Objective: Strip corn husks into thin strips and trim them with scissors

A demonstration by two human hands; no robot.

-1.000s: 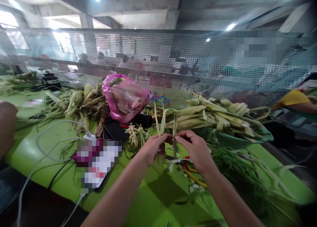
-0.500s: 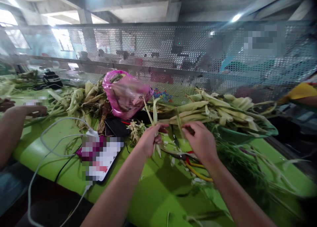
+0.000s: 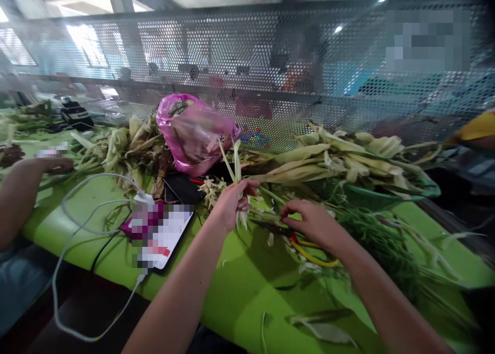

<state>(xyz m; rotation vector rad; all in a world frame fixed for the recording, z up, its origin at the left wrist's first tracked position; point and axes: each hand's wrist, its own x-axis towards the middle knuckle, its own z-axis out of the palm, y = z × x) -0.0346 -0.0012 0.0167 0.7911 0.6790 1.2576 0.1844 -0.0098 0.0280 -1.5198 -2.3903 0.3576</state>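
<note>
So there's a loose husk leaf point(image 3: 328, 333) and little trimmings lying around toward the near edge of the green bench point(image 3: 232, 302), which makes me think some stripping is already done.

A bit further in, the right hand point(image 3: 309, 221) hangs over the yellow-handled cutters point(image 3: 286, 232), fingertips curled in close to the thumb. Can't tell from here whether it's pinching a sliver. The left hand point(image 3: 230, 204) is the sure one: it's gripping a few pale corn husk strips point(image 3: 236, 162) mid-bench, tips poking up and splayed apart, shorter ends hanging below. No tie on them that I can see, so I'd call that piece part-done at best.

Phone point(image 3: 176, 240) lies left of that forearm. Just past the left hand there's a small dried flower-like bunch point(image 3: 212, 191); might be finished stuff, hard to say.

Feathery greens point(image 3: 371, 248) sprawl toward the bench's right edge, and behind them a big husk pile point(image 3: 351, 161) overflows a green basin point(image 3: 386, 199). Another husk heap point(image 3: 126, 148) sits beside the pink plastic bag point(image 3: 197, 137) near the far edge. Loads left to use, I reckon. Perforated metal screen point(image 3: 216, 39) behind everything.
</note>
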